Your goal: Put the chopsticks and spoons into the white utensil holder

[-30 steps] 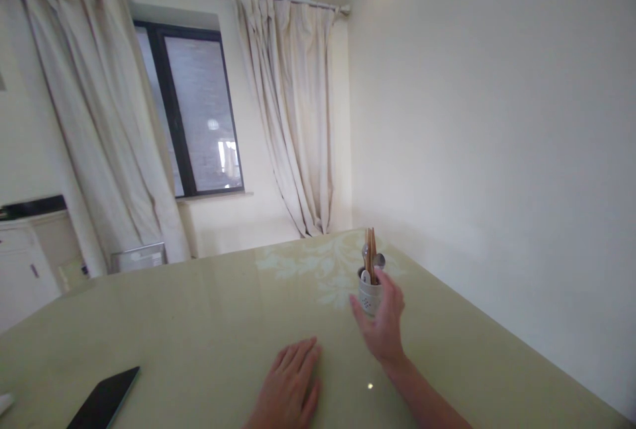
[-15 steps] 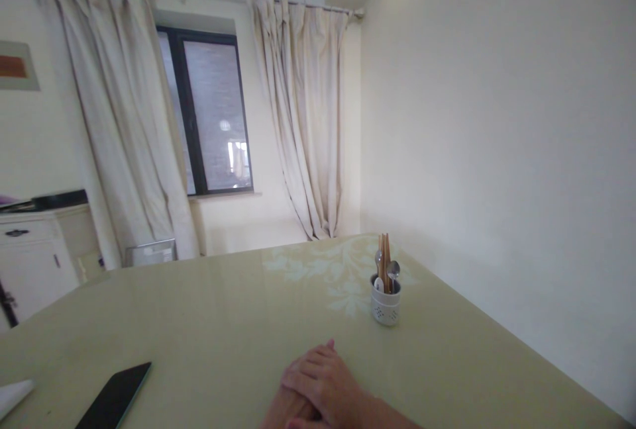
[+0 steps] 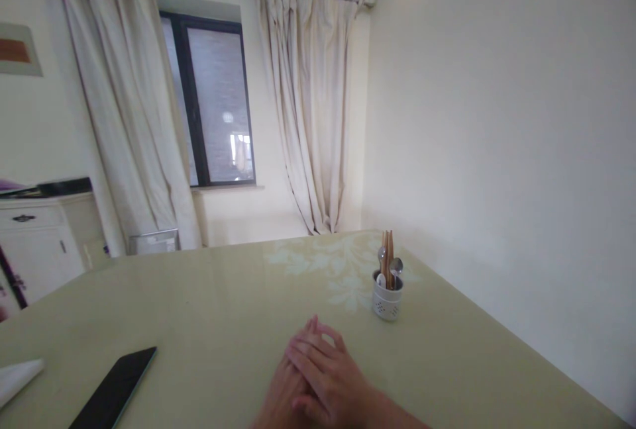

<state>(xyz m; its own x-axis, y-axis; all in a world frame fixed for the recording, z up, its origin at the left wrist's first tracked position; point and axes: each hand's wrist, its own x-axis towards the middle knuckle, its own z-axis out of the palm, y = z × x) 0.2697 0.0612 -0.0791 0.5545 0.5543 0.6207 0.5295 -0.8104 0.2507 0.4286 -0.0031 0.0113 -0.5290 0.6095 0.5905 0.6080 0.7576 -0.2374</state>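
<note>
My right hand [image 3: 330, 373] lies across my left hand [image 3: 288, 382] at the bottom middle of the view, just above or on the table [image 3: 213, 323]. The right fingers reach over the left ones, loosely stretched, and partly cover them. Left fingertips poke out at the front, pointing away from me. I see no object in either hand. Ahead and to the right stands a white cutlery holder [image 3: 386, 303] with holes in its side. Wooden chopsticks [image 3: 387, 260] and metal spoons [image 3: 396, 266] rise from it.
A dark phone-like slab [image 3: 114, 389] lies at the front left, beside a white object [image 3: 17, 379] cut off by the frame. Beyond the table are a white cabinet [image 3: 37, 237], curtains [image 3: 318, 118] and a window [image 3: 221, 104]. A bare wall [image 3: 497, 151] borders the right side.
The hands have risen slightly in view, and their fingers have shifted, with the right fingers now spread more over the left. The camera has tilted a little; the objects stay put.
</note>
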